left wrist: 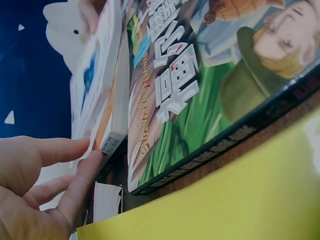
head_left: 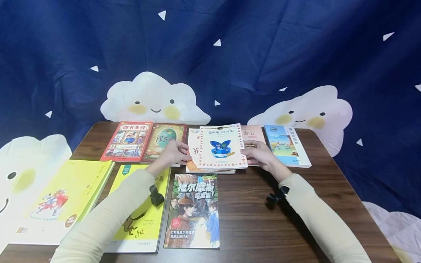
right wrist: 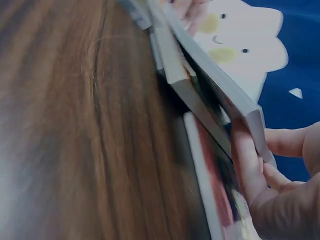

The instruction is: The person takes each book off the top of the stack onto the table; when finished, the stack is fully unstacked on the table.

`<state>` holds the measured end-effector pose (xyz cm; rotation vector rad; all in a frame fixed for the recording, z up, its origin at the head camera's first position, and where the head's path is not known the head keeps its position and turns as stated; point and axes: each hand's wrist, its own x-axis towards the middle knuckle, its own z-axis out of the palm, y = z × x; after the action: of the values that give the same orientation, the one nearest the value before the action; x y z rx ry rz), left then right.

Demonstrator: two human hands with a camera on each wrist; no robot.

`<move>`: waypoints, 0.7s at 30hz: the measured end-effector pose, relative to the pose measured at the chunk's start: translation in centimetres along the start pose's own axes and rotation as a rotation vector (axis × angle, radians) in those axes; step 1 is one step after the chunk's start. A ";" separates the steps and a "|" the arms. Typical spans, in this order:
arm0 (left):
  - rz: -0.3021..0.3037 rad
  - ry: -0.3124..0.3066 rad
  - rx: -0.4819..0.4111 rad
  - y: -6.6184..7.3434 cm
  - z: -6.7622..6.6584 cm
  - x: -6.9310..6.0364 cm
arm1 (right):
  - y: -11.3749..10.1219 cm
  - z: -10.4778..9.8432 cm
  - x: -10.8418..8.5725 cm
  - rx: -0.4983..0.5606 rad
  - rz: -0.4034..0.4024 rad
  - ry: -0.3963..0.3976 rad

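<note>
A white paperback (head_left: pixel 221 148) with a blue butterfly on its cover lies over an orange-and-white book (head_left: pixel 194 160), overlapping most of it. At the white paperback's right edge my right hand (head_left: pixel 261 155) pinches it between thumb and fingers; the right wrist view shows its edge (right wrist: pixel 220 75) tilted up, a gap beneath. My left hand (head_left: pixel 172 153) is at the orange-and-white book's left edge. In the left wrist view, its fingers (left wrist: pixel 82 162) pinch that book near the barcode corner. A pink book (head_left: pixel 254 133) shows partly behind my right hand.
A red book (head_left: pixel 128 142), a green-and-gold book (head_left: pixel 167 137) and a blue book (head_left: pixel 286 146) lie along the back of the wooden table (head_left: pixel 256 219). Nearer lie two yellow books (head_left: pixel 62 197) and a detective-cover book (head_left: pixel 192 212). My left forearm crosses above the yellow ones.
</note>
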<state>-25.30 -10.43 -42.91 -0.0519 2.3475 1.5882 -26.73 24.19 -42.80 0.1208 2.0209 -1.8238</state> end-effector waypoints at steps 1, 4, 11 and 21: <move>0.007 0.000 0.010 -0.1 0.1 0.0 | 0.0 -0.5 -0.6 0.028 -0.003 0.003; 0.016 0.004 0.026 -0.2 0.3 0.1 | -0.2 -2.0 -2.7 0.110 -0.030 0.004; 0.005 0.018 0.031 -0.3 0.4 0.2 | 0.4 -5.5 -8.8 0.224 -0.071 -0.009; -0.001 0.020 0.019 -0.3 0.5 0.0 | 5.4 -8.8 -17.0 0.202 -0.157 -0.212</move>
<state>-25.15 -10.08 -43.32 -0.0654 2.3773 1.5722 -11.54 36.96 -41.22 -0.1711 1.7415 -2.0403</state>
